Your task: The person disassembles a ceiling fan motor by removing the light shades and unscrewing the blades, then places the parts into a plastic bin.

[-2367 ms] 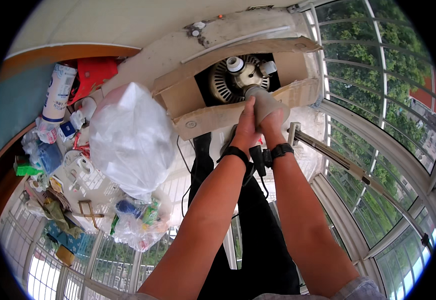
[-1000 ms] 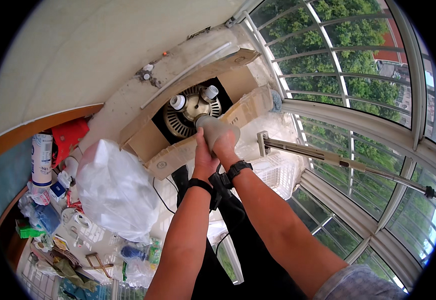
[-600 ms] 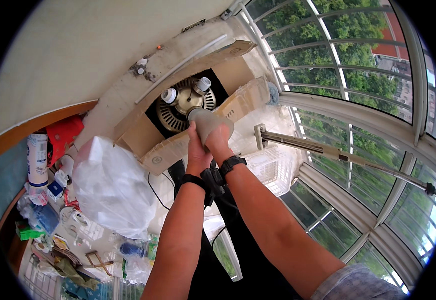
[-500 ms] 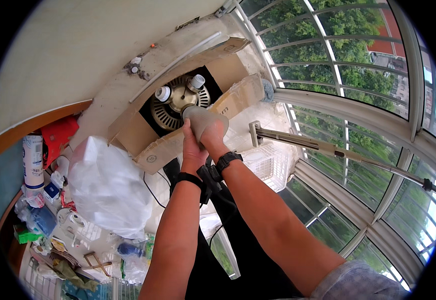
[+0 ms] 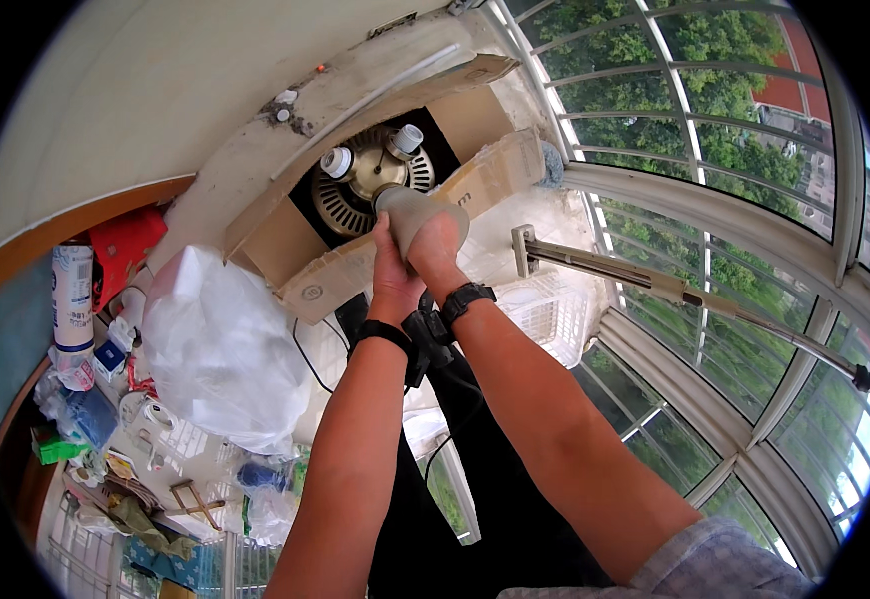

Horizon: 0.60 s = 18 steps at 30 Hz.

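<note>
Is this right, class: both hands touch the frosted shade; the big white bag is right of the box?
No: the head view shows the big white bag left of the box. The left hand and right hand do touch the frosted shade.

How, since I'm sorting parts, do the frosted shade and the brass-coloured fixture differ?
The frosted shade is dull greyish; the brass-coloured fixture looks shiny and metallic. The shade is smooth and bell-shaped; the fixture is broader, ringed with slots. The left hand grips the shade, the right hand reaching inside; the fixture sits in the cardboard box. Both have rounded forms.
</note>
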Each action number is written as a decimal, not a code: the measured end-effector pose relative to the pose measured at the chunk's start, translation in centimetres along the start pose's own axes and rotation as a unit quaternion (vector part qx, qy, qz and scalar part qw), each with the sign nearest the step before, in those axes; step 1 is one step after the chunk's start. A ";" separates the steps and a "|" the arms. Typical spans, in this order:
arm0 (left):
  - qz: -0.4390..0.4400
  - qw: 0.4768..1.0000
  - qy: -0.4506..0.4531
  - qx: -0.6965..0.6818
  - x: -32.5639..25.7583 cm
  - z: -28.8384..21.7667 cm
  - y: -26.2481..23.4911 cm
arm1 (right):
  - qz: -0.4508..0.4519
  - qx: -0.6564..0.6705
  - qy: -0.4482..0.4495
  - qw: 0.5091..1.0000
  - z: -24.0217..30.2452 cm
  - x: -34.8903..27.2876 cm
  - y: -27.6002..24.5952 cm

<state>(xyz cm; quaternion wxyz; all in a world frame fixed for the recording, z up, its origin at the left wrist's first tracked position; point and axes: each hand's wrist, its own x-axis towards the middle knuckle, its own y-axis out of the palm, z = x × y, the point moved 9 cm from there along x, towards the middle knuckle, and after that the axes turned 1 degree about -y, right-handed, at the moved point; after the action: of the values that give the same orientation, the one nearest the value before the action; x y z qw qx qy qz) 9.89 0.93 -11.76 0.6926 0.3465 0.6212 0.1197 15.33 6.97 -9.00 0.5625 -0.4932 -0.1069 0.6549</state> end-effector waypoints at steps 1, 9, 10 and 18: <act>0.003 1.000 -0.001 -0.001 0.0 0.1 0.1 | 0.008 -0.008 -0.003 1.000 0.1 0.0 0.0; 0.011 1.000 -0.023 0.007 0.3 -2.0 0.5 | -0.032 -0.009 -0.060 0.998 1.2 -0.6 0.4; -0.011 1.000 -0.015 0.021 0.3 -2.0 0.8 | -0.002 -0.002 -0.010 1.000 0.0 -0.1 1.2; -0.032 0.999 -0.019 -0.018 0.8 -0.7 -1.4 | 0.183 -0.257 -0.104 0.943 3.7 0.0 1.9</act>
<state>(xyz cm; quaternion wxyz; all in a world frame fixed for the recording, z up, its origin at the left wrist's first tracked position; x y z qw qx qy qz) 9.03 0.59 -13.23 0.7136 0.3162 0.6168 0.1017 11.32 7.82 -8.53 0.2725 -0.5610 -0.2376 0.7447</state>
